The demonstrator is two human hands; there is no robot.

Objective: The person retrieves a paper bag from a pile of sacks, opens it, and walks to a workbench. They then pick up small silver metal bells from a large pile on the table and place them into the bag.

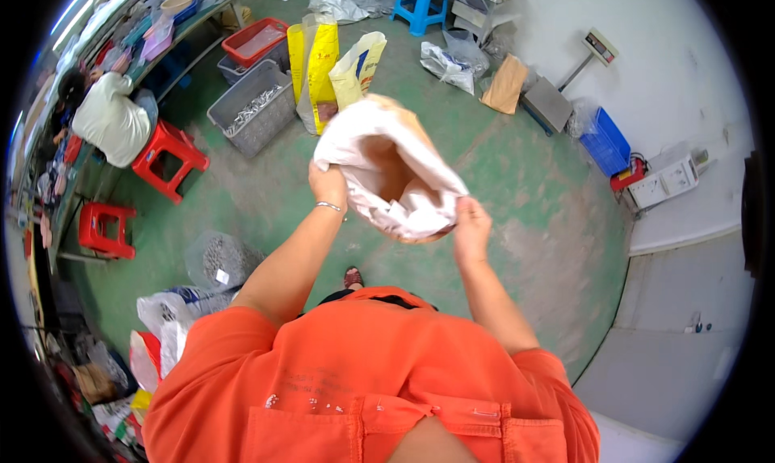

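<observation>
In front of me I hold up a brown paper sack [421, 132] by its wide mouth. Its white lining [355, 132] is folded out over the rim, and the brown inside shows through the opening. My left hand [329, 187] grips the left side of the rim, with a bracelet on that wrist. The opposite side of the rim is pinched in my right hand [471, 225]. The sack hangs above the green floor; its bottom is hidden below the mouth.
Grey crate [254, 112] of metal parts, red bin [254, 41] and yellow sacks [316, 67] stand ahead-left. A person [113, 122] sits on a red stool [168, 160] by the workbench. A platform scale [547, 106] and blue crate [605, 142] are along the right wall.
</observation>
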